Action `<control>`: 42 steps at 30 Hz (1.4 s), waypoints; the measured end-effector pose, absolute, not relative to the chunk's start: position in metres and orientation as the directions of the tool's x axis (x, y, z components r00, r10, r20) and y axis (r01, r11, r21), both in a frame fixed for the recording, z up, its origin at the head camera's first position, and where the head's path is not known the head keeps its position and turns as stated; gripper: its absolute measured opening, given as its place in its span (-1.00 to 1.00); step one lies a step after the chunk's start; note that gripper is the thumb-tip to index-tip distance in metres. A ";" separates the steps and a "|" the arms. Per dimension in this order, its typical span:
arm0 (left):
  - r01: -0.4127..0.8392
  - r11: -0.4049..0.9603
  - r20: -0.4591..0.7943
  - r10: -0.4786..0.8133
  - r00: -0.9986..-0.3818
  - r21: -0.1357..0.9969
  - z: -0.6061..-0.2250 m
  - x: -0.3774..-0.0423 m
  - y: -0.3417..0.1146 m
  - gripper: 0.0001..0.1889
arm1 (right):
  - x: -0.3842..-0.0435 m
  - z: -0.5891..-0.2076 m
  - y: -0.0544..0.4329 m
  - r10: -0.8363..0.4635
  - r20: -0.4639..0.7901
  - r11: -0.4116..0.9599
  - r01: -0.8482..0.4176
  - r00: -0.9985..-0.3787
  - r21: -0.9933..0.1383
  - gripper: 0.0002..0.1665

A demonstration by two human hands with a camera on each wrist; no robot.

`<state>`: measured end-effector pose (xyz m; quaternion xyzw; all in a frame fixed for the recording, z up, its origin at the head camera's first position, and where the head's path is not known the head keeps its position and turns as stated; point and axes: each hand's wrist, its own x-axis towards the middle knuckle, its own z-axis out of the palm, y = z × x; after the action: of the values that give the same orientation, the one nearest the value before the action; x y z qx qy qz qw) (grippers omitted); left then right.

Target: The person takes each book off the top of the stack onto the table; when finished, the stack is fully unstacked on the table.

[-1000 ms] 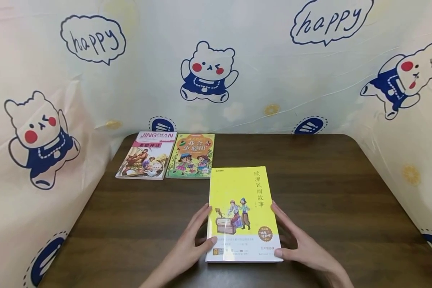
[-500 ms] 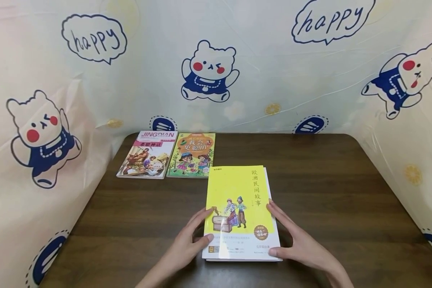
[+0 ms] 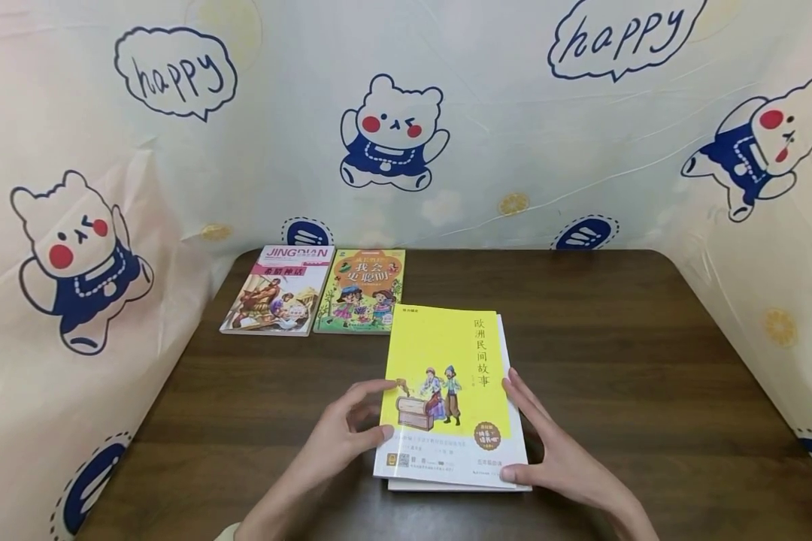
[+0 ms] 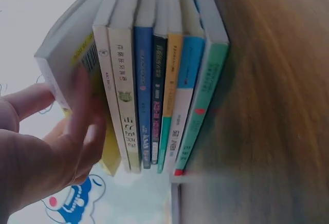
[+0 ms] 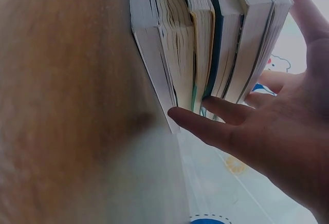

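A yellow-and-white storybook (image 3: 440, 346) with cartoon figures lies on top of a stack of books (image 4: 144, 80). Its near-left side sits out of line with the white-edged book (image 3: 460, 487) beneath. My left hand (image 3: 331, 432) pinches the storybook's spine side, thumb on the outer side and fingers reaching under its back cover. In the left wrist view that book tilts away from the stack, and a barcode (image 4: 90, 58) shows on its back. My right hand (image 3: 568, 458) rests along the stack's right side, fingers extended against the page edges, thumb near the storybook's lower right corner.
Two picture-cover books, a pink-and-white one (image 3: 277, 289) and a green-and-orange one (image 3: 362, 289), lie side by side at the back left of the dark wooden table (image 3: 616, 338). A printed cloth (image 3: 487, 135) with bear drawings hangs around the table.
The top storybook has shifted left and its near-left side has risen off the stack. My left hand has moved slightly left, its fingers now under that side. My right hand stays by the stack.
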<state>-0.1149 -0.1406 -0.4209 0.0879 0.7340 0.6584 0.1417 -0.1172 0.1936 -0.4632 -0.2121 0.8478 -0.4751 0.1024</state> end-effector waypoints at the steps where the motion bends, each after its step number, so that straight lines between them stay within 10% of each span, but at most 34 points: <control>1: -0.091 0.077 -0.112 0.338 -0.934 0.993 -0.421 -0.117 -0.141 -0.41 | -0.117 -0.464 0.193 -0.457 0.025 0.457 -0.260 -0.889 -0.850 0.29; 10: -0.284 -0.027 -0.237 0.478 -0.846 0.959 -0.425 -0.138 -0.142 -0.25 | -0.117 -0.464 0.191 -0.476 0.029 0.440 -0.267 -0.879 -0.858 0.29; 42: -0.229 -0.195 -0.133 0.411 -0.902 0.954 -0.395 -0.151 -0.165 -0.25 | -0.114 -0.469 0.209 -0.551 0.080 0.390 -0.342 -0.830 -0.855 0.07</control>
<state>-0.1514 -0.1652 -0.3946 0.0757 0.5995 0.7691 0.2081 -0.1144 0.2093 -0.4692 -0.2701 0.8266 -0.4815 0.1087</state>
